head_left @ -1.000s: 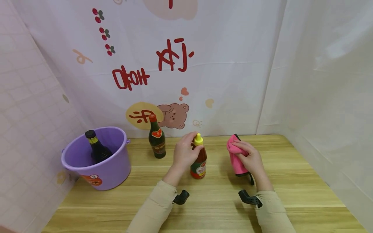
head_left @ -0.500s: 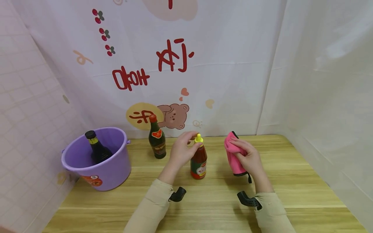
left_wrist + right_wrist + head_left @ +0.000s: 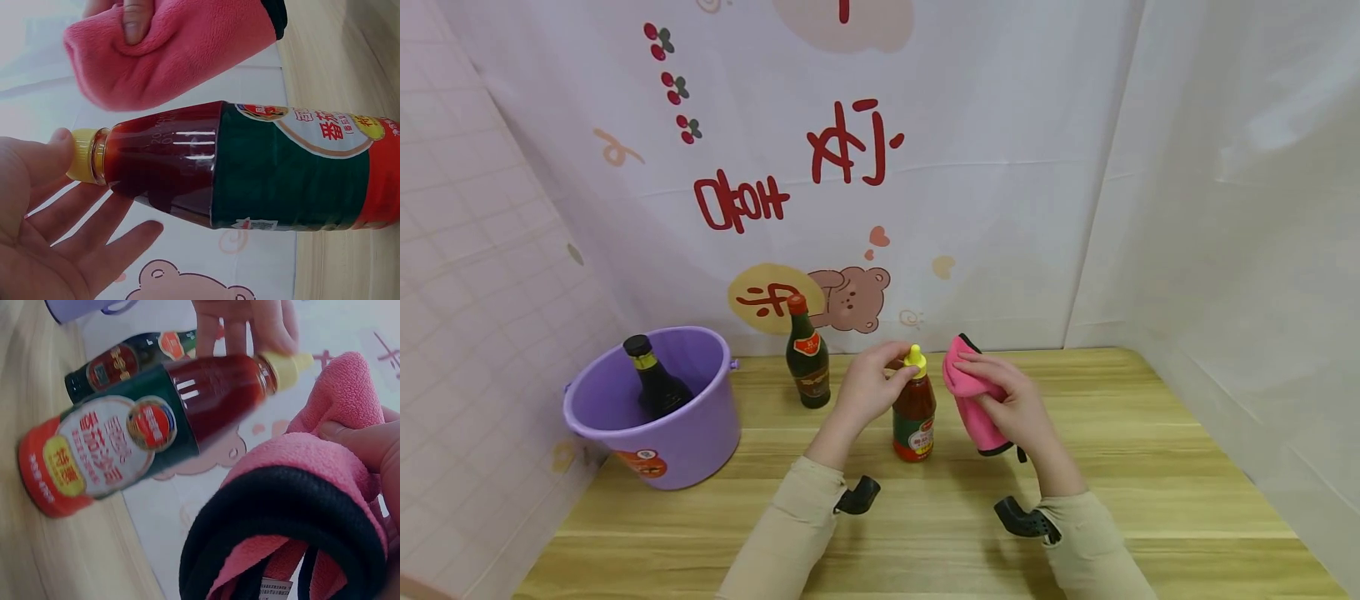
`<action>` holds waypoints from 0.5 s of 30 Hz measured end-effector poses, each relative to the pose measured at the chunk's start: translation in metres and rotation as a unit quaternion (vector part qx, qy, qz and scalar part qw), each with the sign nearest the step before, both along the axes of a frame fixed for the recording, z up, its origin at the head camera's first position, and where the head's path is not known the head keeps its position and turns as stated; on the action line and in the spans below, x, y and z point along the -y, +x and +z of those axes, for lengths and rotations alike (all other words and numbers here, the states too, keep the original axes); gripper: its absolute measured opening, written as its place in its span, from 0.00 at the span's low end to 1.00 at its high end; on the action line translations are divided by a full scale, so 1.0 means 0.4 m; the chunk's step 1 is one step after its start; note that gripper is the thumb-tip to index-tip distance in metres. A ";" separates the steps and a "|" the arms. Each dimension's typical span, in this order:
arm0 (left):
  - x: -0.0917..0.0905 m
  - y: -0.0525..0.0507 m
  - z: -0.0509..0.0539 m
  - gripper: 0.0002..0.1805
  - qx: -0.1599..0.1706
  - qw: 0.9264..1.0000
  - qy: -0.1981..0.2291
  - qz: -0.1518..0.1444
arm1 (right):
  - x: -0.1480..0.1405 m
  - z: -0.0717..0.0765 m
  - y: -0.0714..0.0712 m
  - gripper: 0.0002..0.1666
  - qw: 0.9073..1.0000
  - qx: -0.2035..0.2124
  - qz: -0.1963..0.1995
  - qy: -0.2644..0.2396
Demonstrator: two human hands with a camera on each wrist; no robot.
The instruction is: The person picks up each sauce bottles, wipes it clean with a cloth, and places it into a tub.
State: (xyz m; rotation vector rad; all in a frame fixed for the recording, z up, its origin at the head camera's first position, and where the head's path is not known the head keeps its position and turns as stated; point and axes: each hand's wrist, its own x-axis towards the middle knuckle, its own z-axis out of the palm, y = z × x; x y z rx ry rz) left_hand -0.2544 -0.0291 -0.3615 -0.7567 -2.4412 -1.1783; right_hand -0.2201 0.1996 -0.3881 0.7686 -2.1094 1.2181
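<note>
A ketchup bottle (image 3: 914, 421) with a yellow cap (image 3: 916, 362) stands upright on the table. My left hand (image 3: 867, 387) pinches that cap between thumb and fingers; in the left wrist view the thumb and fingertips lie around the cap (image 3: 84, 155) and the other fingers spread behind the neck. Just right of the bottle, my right hand (image 3: 1015, 408) grips a folded pink cloth (image 3: 973, 417) with black edging. The right wrist view shows the cloth (image 3: 344, 394) near the cap, with a gap between them.
A purple bucket (image 3: 692, 450) stands at the left with a dark bottle (image 3: 661, 390) leaning inside. A green bottle with a red cap (image 3: 808, 367) stands near the back edge, between bucket and ketchup bottle. A printed white curtain (image 3: 1000, 250) hangs behind the table.
My right hand has moved left with the cloth, closer to the ketchup bottle. The left hand has shifted slightly about the cap, and the bottle has stayed in place.
</note>
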 end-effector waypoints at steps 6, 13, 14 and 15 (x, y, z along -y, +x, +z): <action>-0.001 -0.004 -0.002 0.14 0.006 1.000 0.013 -0.002 | 0.024 0.001 -0.016 0.25 0.999 -0.026 0.038 0.002; -0.002 -0.007 -0.006 0.13 0.006 1.000 0.015 0.003 | 0.032 -0.032 -0.040 0.26 0.999 -0.017 0.045 0.014; -0.002 -0.006 -0.006 0.13 0.007 1.000 0.014 0.004 | 0.031 -0.033 -0.040 0.26 0.999 -0.014 0.045 0.015; -0.003 -0.006 -0.007 0.13 0.009 1.000 0.013 0.005 | 0.031 -0.036 -0.040 0.26 0.999 -0.013 0.045 0.016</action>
